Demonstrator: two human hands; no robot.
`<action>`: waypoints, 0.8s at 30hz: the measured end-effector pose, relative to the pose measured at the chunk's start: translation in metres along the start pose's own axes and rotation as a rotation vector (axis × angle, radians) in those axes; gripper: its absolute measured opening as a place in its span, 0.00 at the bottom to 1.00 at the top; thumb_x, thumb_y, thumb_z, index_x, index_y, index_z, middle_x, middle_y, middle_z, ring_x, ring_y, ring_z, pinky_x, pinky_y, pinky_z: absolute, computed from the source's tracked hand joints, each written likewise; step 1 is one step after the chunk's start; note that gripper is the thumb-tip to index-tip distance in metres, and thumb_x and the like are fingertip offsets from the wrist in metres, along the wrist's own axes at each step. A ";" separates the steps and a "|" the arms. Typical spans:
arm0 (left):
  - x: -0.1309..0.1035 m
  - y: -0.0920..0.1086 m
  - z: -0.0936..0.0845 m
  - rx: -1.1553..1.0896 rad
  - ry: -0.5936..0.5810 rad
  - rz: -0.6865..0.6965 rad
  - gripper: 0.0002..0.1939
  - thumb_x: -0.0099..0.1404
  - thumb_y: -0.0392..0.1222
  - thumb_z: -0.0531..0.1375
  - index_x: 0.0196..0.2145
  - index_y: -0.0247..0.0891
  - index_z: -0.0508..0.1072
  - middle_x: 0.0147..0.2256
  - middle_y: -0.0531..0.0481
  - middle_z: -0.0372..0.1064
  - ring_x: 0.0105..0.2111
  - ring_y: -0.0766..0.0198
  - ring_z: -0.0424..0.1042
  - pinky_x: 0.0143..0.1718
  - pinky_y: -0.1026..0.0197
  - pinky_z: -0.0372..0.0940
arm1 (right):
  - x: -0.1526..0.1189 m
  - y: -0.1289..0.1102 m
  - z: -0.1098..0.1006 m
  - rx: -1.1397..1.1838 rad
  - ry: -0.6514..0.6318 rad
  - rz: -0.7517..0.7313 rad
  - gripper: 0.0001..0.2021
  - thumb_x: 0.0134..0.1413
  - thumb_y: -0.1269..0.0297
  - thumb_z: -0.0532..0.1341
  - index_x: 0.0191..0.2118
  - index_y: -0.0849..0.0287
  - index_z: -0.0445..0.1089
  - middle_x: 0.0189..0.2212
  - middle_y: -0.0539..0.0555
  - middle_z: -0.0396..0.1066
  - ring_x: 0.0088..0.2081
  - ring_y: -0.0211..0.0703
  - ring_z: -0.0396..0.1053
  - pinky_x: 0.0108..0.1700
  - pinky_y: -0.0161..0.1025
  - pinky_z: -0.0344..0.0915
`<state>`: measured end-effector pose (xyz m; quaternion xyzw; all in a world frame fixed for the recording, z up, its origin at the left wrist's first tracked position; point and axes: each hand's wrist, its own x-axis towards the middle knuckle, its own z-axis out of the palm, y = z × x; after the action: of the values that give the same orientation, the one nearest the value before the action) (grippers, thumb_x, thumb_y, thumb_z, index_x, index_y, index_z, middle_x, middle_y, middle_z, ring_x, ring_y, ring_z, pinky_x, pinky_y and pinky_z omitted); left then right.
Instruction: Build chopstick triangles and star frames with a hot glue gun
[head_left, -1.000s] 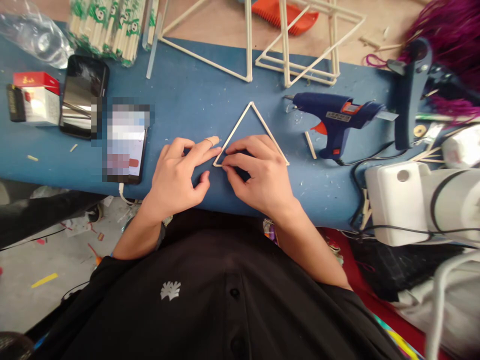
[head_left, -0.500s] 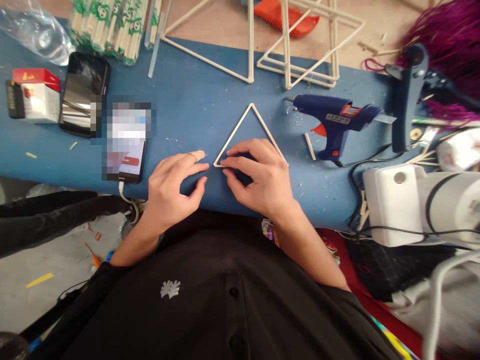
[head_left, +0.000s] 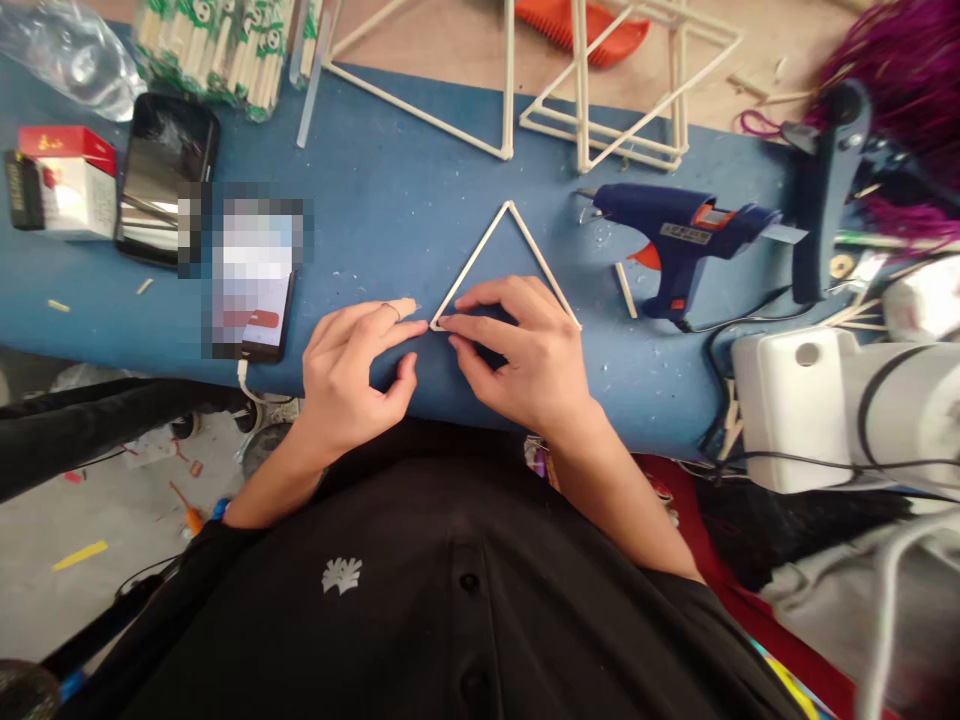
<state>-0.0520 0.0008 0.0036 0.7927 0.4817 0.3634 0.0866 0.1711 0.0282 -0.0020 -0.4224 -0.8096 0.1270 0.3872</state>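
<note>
A small triangle of pale wooden sticks (head_left: 474, 258) lies flat on the blue table (head_left: 375, 220), its peak pointing away from me. My right hand (head_left: 525, 350) arches over its near side, hiding most of that stick. One fingertip of this hand rests at the left corner, with the thumb apart from it. My left hand (head_left: 352, 365) is beside the same corner, fingers spread and holding nothing. Its index fingertip reaches the corner, though whether it touches I cannot tell. A blue hot glue gun (head_left: 682, 235) lies on its side to the right, near a short loose stick (head_left: 625, 290).
Larger stick frames (head_left: 420, 112) lie at the back, near an orange comb-like piece (head_left: 600, 35). Wrapped chopsticks (head_left: 217, 50), a clear glue stick (head_left: 311, 105) and two phones (head_left: 161, 180) are left. A white device (head_left: 787, 410) and cables occupy the right edge.
My left hand has moved slightly right, bringing its index fingertip to the triangle's left corner. The right hand keeps its pose. The whole view has shifted a little.
</note>
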 end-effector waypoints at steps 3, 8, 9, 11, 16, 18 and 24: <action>0.000 0.001 -0.001 -0.018 0.001 -0.043 0.23 0.69 0.33 0.66 0.61 0.41 0.73 0.51 0.50 0.86 0.55 0.52 0.83 0.59 0.50 0.75 | 0.000 0.000 0.000 0.002 0.014 0.014 0.10 0.66 0.73 0.66 0.46 0.55 0.84 0.45 0.56 0.83 0.45 0.49 0.79 0.49 0.49 0.76; 0.000 0.001 -0.001 -0.018 -0.012 -0.045 0.24 0.69 0.33 0.66 0.62 0.41 0.73 0.51 0.50 0.87 0.55 0.52 0.83 0.59 0.49 0.75 | -0.001 0.000 0.001 -0.006 0.007 0.012 0.10 0.65 0.73 0.66 0.46 0.53 0.84 0.45 0.56 0.83 0.45 0.49 0.79 0.49 0.49 0.76; 0.000 0.001 -0.001 -0.016 -0.015 -0.038 0.24 0.69 0.32 0.66 0.61 0.41 0.73 0.51 0.50 0.86 0.55 0.52 0.83 0.59 0.49 0.75 | -0.001 0.000 0.001 -0.011 0.002 0.013 0.11 0.65 0.73 0.66 0.46 0.52 0.84 0.46 0.55 0.83 0.46 0.49 0.79 0.49 0.50 0.76; 0.001 0.001 -0.001 -0.008 -0.020 -0.024 0.23 0.68 0.32 0.65 0.60 0.41 0.74 0.52 0.50 0.86 0.55 0.51 0.83 0.58 0.48 0.75 | -0.001 0.001 0.001 -0.017 -0.003 0.010 0.11 0.65 0.72 0.66 0.46 0.51 0.84 0.46 0.55 0.83 0.46 0.49 0.79 0.49 0.50 0.76; 0.002 0.001 -0.001 0.006 -0.027 -0.025 0.23 0.68 0.33 0.65 0.60 0.41 0.75 0.53 0.50 0.86 0.55 0.51 0.84 0.58 0.48 0.75 | -0.001 0.001 0.001 -0.015 0.004 -0.011 0.11 0.66 0.73 0.66 0.46 0.53 0.85 0.46 0.56 0.83 0.46 0.49 0.78 0.49 0.50 0.76; 0.001 0.000 -0.001 0.019 -0.036 -0.034 0.23 0.68 0.33 0.65 0.60 0.41 0.76 0.53 0.49 0.86 0.55 0.51 0.83 0.58 0.47 0.75 | -0.001 0.001 0.001 -0.021 -0.011 0.002 0.12 0.66 0.73 0.66 0.47 0.50 0.86 0.46 0.55 0.83 0.46 0.49 0.78 0.49 0.51 0.76; 0.000 0.000 0.000 0.052 -0.055 -0.061 0.23 0.67 0.35 0.65 0.60 0.41 0.76 0.52 0.50 0.86 0.54 0.49 0.84 0.58 0.46 0.75 | -0.001 0.001 0.001 -0.024 -0.016 -0.011 0.13 0.67 0.72 0.66 0.49 0.49 0.86 0.46 0.55 0.83 0.46 0.50 0.78 0.49 0.51 0.77</action>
<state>-0.0526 0.0009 0.0036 0.7895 0.5123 0.3259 0.0902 0.1716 0.0277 -0.0038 -0.4217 -0.8164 0.1183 0.3764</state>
